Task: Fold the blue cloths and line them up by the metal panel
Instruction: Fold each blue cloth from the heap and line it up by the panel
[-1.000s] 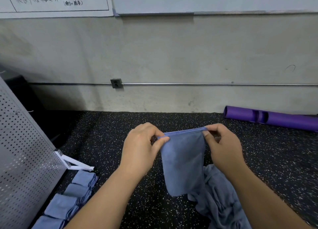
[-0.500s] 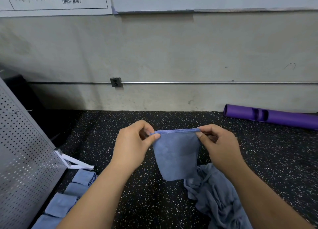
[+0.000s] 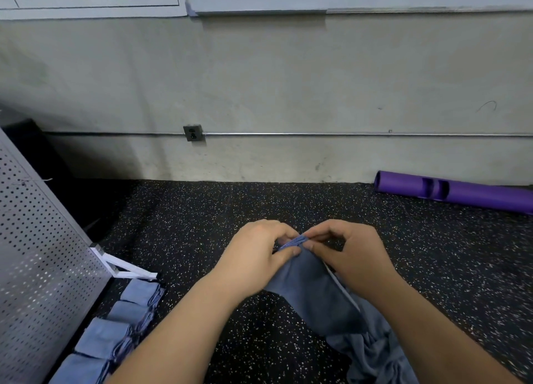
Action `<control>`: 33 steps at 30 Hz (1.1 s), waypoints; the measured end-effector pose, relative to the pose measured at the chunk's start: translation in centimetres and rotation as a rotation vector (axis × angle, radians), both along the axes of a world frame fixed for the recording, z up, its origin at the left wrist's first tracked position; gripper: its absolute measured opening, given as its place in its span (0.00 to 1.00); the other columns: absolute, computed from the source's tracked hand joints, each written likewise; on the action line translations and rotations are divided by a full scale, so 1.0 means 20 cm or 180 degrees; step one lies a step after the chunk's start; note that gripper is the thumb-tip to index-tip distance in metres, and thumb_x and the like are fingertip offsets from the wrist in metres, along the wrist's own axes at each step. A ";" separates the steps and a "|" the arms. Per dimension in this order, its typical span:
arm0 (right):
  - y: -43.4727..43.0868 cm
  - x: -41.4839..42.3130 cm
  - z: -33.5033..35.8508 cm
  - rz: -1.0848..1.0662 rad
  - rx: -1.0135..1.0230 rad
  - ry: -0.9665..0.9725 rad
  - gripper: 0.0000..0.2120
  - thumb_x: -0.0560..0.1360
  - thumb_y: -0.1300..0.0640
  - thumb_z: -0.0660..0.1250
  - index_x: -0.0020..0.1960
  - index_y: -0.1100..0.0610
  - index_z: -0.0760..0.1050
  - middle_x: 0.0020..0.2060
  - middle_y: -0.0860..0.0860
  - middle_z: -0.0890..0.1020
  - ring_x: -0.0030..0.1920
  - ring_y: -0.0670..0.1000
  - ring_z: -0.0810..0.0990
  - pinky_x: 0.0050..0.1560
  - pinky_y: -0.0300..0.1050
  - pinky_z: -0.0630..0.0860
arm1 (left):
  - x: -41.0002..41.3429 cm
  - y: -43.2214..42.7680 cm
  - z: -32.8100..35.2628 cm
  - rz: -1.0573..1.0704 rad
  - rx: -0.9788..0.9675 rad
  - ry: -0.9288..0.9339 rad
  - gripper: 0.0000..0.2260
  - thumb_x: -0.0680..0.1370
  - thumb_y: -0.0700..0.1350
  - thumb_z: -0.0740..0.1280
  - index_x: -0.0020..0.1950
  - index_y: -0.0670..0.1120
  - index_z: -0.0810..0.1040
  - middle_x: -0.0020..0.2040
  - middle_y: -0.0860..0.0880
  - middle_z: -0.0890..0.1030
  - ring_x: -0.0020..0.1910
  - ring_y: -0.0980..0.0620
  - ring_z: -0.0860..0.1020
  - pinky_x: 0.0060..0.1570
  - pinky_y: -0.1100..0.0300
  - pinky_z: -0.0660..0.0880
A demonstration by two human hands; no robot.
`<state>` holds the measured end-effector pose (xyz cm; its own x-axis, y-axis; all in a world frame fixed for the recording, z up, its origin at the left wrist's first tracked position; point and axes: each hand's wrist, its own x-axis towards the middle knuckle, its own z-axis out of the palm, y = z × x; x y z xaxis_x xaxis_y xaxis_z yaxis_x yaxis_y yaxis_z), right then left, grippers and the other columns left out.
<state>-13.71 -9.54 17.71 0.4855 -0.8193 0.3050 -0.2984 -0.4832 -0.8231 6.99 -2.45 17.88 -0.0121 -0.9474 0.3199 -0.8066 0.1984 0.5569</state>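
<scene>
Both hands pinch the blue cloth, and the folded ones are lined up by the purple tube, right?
Not quite. The left hand and right hand do pinch the cloth, but the folded cloths are lined up by the metal panel, not the purple tube. The head view shows it.

Blue cloth folded, hanging from pinch; 4 folded cloths beside perforated metal panel.

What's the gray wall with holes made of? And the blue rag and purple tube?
Panel: likely painted sheet metal, matte grey, punched round holes. Blue cloth: soft fabric, perhaps microfibre; it droops and creases. Purple tube: matte rubber or plastic, unclear which.
</scene>
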 end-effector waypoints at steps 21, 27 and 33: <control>-0.17 -0.17 -0.13 0.0022 -0.0032 0.1711 0.06 0.77 0.51 0.76 0.44 0.44 0.80 0.36 0.43 0.82 0.37 0.44 0.79 0.40 0.45 0.76 | 0.34 0.02 0.07 0.0910 -0.0893 0.1846 0.07 0.82 0.42 0.73 0.55 0.55 0.84 0.46 0.54 0.86 0.44 0.57 0.80 0.49 0.64 0.76; -0.22 -0.26 -0.05 -0.0224 0.0093 0.1087 0.07 0.77 0.52 0.78 0.45 0.40 0.84 0.37 0.41 0.85 0.36 0.41 0.80 0.39 0.39 0.75 | 0.43 0.02 0.01 0.1384 -0.0851 0.2533 0.03 0.84 0.43 0.71 0.53 0.50 0.84 0.44 0.52 0.82 0.41 0.59 0.75 0.45 0.66 0.72; -0.21 -0.25 0.03 -0.0446 0.0740 -0.0400 0.11 0.76 0.65 0.77 0.53 0.51 0.87 0.46 0.49 0.89 0.50 0.52 0.87 0.53 0.41 0.84 | 0.46 -0.01 -0.07 0.1780 -0.0446 0.2500 0.05 0.85 0.42 0.69 0.52 0.51 0.81 0.47 0.50 0.83 0.44 0.55 0.76 0.47 0.56 0.73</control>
